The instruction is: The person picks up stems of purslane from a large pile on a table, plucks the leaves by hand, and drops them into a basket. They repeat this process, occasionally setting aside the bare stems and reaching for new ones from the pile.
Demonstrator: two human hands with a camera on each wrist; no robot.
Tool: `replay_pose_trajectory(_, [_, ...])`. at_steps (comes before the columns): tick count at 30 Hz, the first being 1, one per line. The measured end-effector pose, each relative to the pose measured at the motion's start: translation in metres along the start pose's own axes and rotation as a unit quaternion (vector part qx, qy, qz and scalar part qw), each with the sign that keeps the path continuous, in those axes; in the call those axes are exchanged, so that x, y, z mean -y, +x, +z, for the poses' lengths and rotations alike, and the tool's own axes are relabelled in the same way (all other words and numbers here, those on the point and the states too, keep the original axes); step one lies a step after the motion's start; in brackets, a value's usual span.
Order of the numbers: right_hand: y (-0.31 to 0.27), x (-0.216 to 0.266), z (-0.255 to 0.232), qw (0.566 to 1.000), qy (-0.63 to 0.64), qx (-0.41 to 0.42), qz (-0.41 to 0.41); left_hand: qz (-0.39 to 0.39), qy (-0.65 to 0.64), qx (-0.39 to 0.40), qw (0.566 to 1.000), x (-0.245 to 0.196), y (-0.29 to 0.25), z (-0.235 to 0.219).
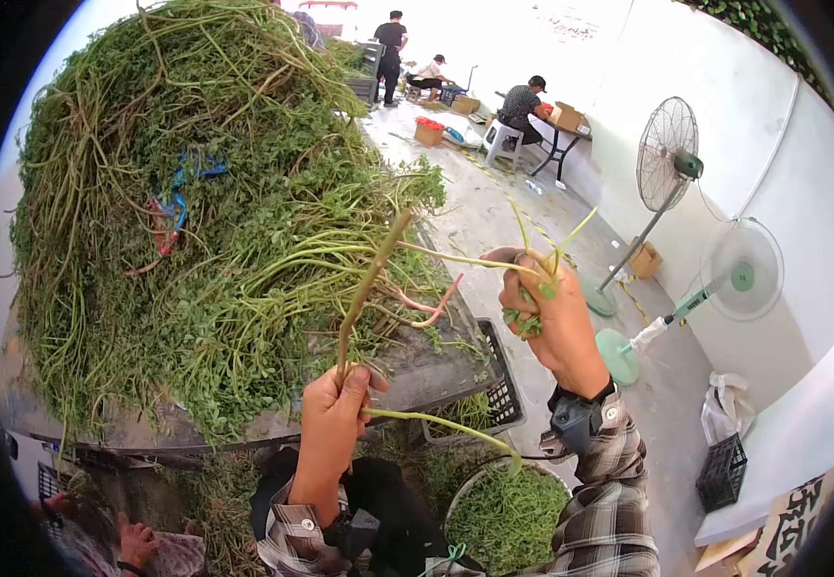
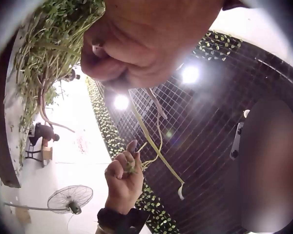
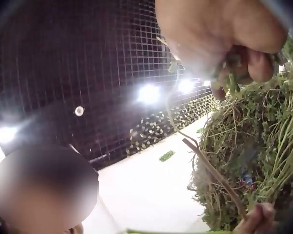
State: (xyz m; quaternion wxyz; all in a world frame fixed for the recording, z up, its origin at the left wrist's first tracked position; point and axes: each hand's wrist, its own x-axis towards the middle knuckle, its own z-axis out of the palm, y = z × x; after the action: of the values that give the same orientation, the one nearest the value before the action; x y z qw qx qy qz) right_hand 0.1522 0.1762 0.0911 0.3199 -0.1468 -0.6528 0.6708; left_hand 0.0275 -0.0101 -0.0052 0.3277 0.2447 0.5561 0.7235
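My left hand (image 1: 328,418) pinches a thick brownish plant stem (image 1: 367,293) that points upward. A green side stem (image 1: 450,426) sticks out to the right beneath its thumb. To the upper right, my right hand (image 1: 561,322) is curled round leafy sprigs (image 1: 530,325); thin stalks poke out above its knuckles. A thin shoot (image 1: 460,258) runs between the thick stem's upper end and the right fingers. In the right wrist view the thick stem (image 3: 217,178) rises from the left fingertips, and green leaves (image 3: 232,84) show within the right fist.
A tall heap of leafy stems (image 1: 196,212) covers the table (image 1: 426,370) at left. Below stand a tub of cut greens (image 1: 508,514) and a black crate (image 1: 503,385). Another person's hands (image 1: 136,540) are at lower left. Fans (image 1: 669,154) and seated people are farther off.
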Motion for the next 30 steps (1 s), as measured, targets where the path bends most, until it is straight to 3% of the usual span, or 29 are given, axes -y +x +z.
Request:
replay_pose_trajectory(7, [-0.001,-0.006,-0.026,0.982,0.123,0.102,0.1,0.035,0.046,-0.023,0.998,0.002,-0.001,-0.002])
replay_pose_trajectory(10, [-0.012,-0.005,-0.025,0.993,0.083,0.06,0.066,0.026,0.049,-0.029,0.998,0.002,0.0,-0.003])
replay_pose_trajectory(12, [-0.018,-0.004,-0.035,0.994,0.054,0.097,0.027,0.034,0.059,-0.031,0.997,0.0,0.0,-0.003])
replay_pose_trajectory(17, [-0.034,0.007,-0.036,0.993,-0.035,0.109,0.024,0.044,0.075,-0.03,0.996,0.002,0.0,0.0])
replay_pose_trajectory(19, [-0.032,0.005,-0.047,0.968,-0.076,0.234,0.046,0.048,0.085,-0.03,0.995,0.002,0.0,0.003])
replay_pose_trajectory(20, [-0.034,0.006,-0.048,0.968,-0.075,0.233,0.044,0.045,0.086,-0.033,0.995,0.001,-0.001,0.005])
replay_pose_trajectory(22, [-0.04,0.018,-0.037,0.98,-0.158,0.078,0.092,0.042,0.089,-0.035,0.995,0.001,0.001,0.007])
replay_pose_trajectory(23, [-0.038,0.013,-0.044,0.98,-0.156,0.076,0.093,0.041,0.09,-0.033,0.995,0.001,0.001,0.006])
replay_pose_trajectory(24, [-0.035,0.002,-0.058,0.965,-0.262,-0.03,-0.001,0.038,0.091,-0.031,0.995,0.002,0.0,0.005])
replay_pose_trajectory(25, [-0.032,-0.008,-0.073,0.918,-0.36,-0.133,-0.094,0.035,0.093,-0.028,0.995,0.002,0.0,0.005])
replay_pose_trajectory(27, [-0.032,-0.013,-0.114,0.891,-0.362,-0.242,-0.125,0.057,0.132,-0.027,0.989,0.003,0.0,0.006])
replay_pose_trajectory(29, [-0.045,-0.015,-0.148,0.915,-0.233,-0.325,-0.052,0.045,0.117,-0.037,0.992,0.004,0.0,0.005])
replay_pose_trajectory(30, [-0.053,-0.017,-0.161,0.913,-0.235,-0.33,-0.044,0.036,0.103,-0.046,0.993,0.004,0.001,0.004])
